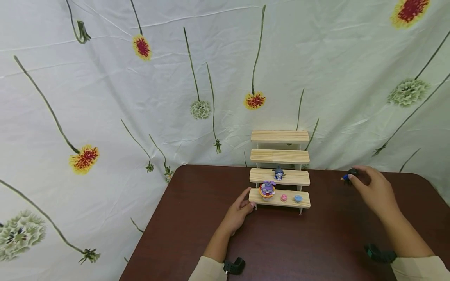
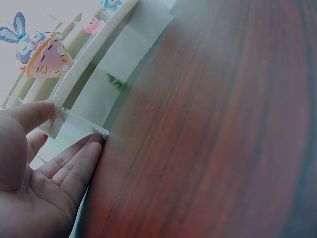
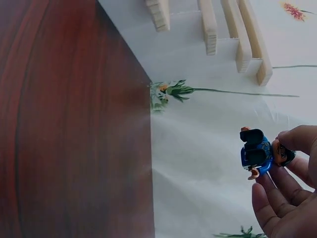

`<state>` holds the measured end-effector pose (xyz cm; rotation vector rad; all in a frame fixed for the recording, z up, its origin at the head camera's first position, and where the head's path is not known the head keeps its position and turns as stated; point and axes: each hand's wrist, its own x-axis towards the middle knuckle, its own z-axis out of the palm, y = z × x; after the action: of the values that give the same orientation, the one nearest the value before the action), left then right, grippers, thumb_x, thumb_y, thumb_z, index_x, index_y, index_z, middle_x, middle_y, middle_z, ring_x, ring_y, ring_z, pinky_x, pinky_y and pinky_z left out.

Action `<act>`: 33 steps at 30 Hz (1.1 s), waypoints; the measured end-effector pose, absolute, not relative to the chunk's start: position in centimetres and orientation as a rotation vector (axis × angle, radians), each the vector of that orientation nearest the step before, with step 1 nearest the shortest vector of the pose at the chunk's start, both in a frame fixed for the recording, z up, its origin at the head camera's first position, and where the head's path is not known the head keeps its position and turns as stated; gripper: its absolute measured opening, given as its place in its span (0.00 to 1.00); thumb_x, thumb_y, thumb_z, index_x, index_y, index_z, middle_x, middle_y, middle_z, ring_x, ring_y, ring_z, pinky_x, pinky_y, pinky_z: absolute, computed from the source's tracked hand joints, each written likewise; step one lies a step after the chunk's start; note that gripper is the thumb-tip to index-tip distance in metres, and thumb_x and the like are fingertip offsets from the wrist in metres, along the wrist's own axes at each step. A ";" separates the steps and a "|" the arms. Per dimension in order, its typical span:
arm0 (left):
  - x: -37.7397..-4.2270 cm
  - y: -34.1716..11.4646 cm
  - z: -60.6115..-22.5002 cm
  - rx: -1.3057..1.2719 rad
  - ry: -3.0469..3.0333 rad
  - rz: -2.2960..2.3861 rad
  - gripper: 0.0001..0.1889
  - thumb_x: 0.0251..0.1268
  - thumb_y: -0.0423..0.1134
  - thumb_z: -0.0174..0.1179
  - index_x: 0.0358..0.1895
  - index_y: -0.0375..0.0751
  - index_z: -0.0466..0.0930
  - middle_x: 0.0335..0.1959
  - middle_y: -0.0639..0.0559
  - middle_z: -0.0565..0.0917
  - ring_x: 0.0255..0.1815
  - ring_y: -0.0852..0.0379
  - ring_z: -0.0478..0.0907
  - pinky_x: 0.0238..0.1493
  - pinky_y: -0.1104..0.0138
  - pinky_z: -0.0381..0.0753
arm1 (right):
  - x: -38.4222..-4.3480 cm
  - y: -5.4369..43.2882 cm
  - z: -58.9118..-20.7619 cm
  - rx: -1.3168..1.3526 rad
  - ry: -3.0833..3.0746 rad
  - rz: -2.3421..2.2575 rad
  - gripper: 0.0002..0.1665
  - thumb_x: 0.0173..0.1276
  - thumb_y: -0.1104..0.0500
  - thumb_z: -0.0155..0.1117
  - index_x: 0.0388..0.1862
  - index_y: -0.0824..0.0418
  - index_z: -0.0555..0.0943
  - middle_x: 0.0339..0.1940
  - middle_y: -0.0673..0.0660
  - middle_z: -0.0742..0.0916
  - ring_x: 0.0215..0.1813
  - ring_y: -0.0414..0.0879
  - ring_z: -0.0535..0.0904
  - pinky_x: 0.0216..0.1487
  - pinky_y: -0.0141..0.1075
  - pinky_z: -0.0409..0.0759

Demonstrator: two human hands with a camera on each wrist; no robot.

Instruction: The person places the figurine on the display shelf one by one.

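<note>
In the head view my left hand (image 1: 236, 214) is at the left end of a four-tier wooden display shelf (image 1: 280, 178). Its straight fingers touch the end of the lowest board, and the left wrist view shows fingertips (image 2: 96, 144) against the clear support. My right hand (image 1: 377, 191) is raised right of the shelf, pinching a small minifigure (image 3: 257, 151) by its dark-haired head between thumb and fingers. The minifigure has a blue torso and dark legs. On the lowest board stand a purple rabbit-eared figurine (image 1: 267, 189), a pink figurine (image 1: 284, 198) and a light-blue one (image 1: 298, 198).
A dark blue-purple figurine (image 1: 279, 173) stands on the second board from the bottom. The shelf is near the back edge of a dark reddish-brown table (image 1: 299, 246). Behind hangs a white cloth (image 1: 168, 86) with printed flowers.
</note>
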<state>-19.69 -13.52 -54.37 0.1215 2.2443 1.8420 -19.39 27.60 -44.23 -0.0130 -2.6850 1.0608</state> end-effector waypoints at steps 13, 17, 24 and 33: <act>-19.7 -13.5 -54.2 0.124 2.231 1.850 0.33 0.77 0.50 0.56 0.80 0.67 0.56 0.61 0.43 0.82 0.64 0.47 0.80 0.69 0.49 0.75 | -20.3 26.5 -42.7 0.065 -2.651 1.063 0.31 0.80 0.46 0.54 0.70 0.65 0.72 0.65 0.73 0.76 0.63 0.71 0.73 0.51 0.61 0.76; -19.7 -13.5 -54.2 0.121 2.229 1.852 0.32 0.77 0.50 0.56 0.80 0.67 0.56 0.61 0.43 0.82 0.63 0.47 0.80 0.69 0.50 0.75 | -20.6 26.1 -42.2 0.085 -2.644 1.057 0.30 0.80 0.46 0.55 0.70 0.65 0.73 0.61 0.70 0.79 0.56 0.68 0.79 0.42 0.34 0.81; -19.7 -13.5 -54.2 0.127 2.227 1.860 0.32 0.77 0.49 0.56 0.80 0.67 0.56 0.61 0.43 0.82 0.63 0.48 0.80 0.68 0.51 0.75 | -21.1 25.6 -41.5 0.114 -2.638 1.054 0.29 0.79 0.46 0.55 0.69 0.64 0.74 0.60 0.68 0.79 0.52 0.62 0.80 0.37 0.24 0.72; -19.7 -13.5 -54.3 0.130 2.229 1.862 0.33 0.77 0.49 0.57 0.80 0.65 0.56 0.60 0.43 0.83 0.63 0.49 0.81 0.68 0.51 0.75 | -22.2 24.4 -40.9 0.197 -2.572 1.061 0.26 0.78 0.51 0.59 0.66 0.67 0.76 0.57 0.68 0.80 0.55 0.61 0.79 0.41 0.16 0.68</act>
<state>-19.67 -13.48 -54.30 0.1295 2.2290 1.8616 -22.25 24.38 -40.85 0.1970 -2.5721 1.0612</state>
